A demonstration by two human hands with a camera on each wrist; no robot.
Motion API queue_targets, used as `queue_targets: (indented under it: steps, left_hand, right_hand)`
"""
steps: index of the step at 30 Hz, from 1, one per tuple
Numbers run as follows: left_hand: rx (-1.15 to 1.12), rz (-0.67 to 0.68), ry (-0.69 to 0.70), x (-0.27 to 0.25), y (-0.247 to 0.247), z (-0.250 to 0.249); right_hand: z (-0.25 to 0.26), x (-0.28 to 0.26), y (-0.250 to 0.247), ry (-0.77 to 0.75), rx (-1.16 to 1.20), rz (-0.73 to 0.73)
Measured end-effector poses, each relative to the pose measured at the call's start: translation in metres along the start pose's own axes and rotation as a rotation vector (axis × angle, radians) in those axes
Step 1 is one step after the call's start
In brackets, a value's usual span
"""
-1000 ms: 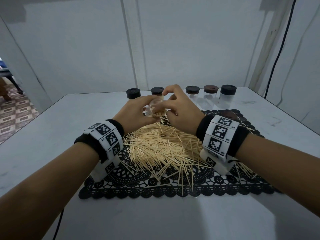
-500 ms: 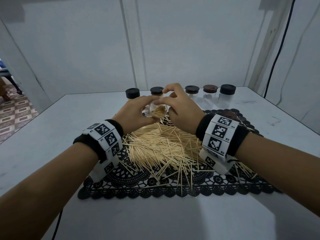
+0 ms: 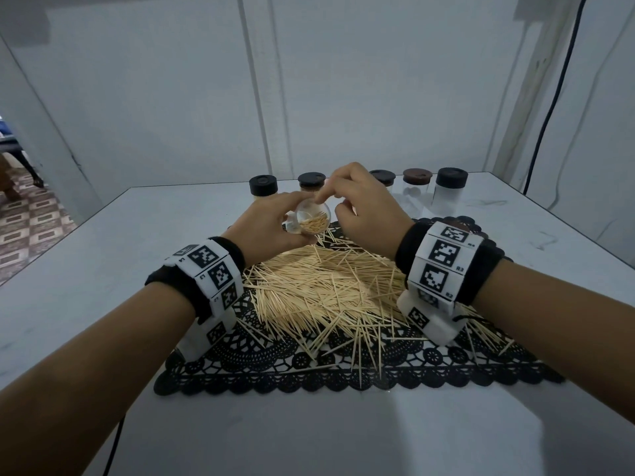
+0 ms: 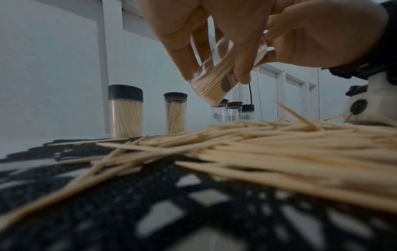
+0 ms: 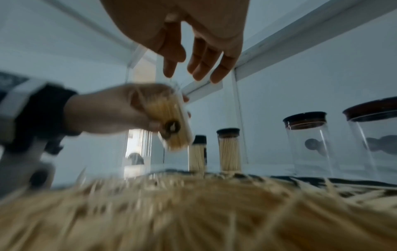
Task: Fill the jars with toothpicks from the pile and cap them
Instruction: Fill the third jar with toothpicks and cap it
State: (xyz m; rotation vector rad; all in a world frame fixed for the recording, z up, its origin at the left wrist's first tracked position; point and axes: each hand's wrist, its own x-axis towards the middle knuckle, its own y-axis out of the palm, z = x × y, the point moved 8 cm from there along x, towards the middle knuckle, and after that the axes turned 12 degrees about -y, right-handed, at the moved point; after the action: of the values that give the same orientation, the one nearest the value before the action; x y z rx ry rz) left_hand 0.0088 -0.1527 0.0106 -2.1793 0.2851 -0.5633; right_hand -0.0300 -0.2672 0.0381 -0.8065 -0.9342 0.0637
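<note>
My left hand [image 3: 275,226] grips a clear jar [image 3: 313,219], tilted with its open mouth toward me and partly filled with toothpicks. The left wrist view shows the fingers [image 4: 240,68] wrapped round the jar [image 4: 214,81]. My right hand [image 3: 364,207] hovers just right of the mouth, with its index fingertip at the rim. Its fingers [image 5: 201,57] hang relaxed and hold nothing. The toothpick pile [image 3: 330,290] lies below both hands on a black lace mat [image 3: 309,371].
Along the table's back stand two capped jars full of toothpicks [image 3: 263,187] [image 3: 311,182] and three capped, see-through jars [image 3: 382,178] [image 3: 416,180] [image 3: 450,188]. A brown cap [image 3: 456,222] lies on the mat behind my right wrist. A black cable [image 3: 549,108] hangs at the right wall.
My right hand has drawn back to the right from the jar's mouth, which it covered before. The mouth and the toothpicks inside now show. The left hand keeps its grip.
</note>
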Motion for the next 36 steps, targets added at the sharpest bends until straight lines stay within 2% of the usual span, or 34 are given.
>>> queue_targets:
  steps: [5, 7, 13, 15, 17, 20, 26, 30, 36]
  left_hand:
    - [0.061, 0.006, -0.013, 0.001, 0.001, 0.003]
    - [0.069, 0.013, -0.023, 0.002, 0.002, 0.005]
    - [0.075, 0.031, -0.030, 0.002, 0.004, 0.007]
    - [0.076, 0.033, -0.025, 0.002, 0.005, 0.006]
    - [0.085, 0.034, -0.023, 0.001, 0.005, 0.005]
    - [0.097, 0.034, -0.033, 0.001, 0.004, 0.005]
    - [0.093, 0.034, -0.037, 0.000, 0.004, 0.004]
    - [0.074, 0.039, -0.036, 0.000, 0.004, 0.004]
    - [0.081, 0.034, -0.027, 0.001, 0.003, 0.005]
  right_hand:
    - [-0.013, 0.009, -0.026, 0.090, -0.050, 0.024]
    - [-0.020, 0.011, -0.033, 0.138, -0.061, 0.122]
    - [-0.034, -0.026, -0.008, 0.189, -0.292, 0.858]
    - [-0.039, -0.049, 0.005, 0.203, -0.328, 1.045]
    - [-0.043, -0.066, 0.017, 0.232, -0.337, 1.156]
    - [-0.047, -0.074, 0.027, 0.244, -0.417, 1.199]
    - [-0.034, -0.059, 0.040, 0.164, -0.414, 1.129]
    - [-0.031, -0.047, 0.042, 0.167, -0.388, 1.057]
    - [-0.028, -0.035, 0.038, 0.162, -0.397, 1.053]
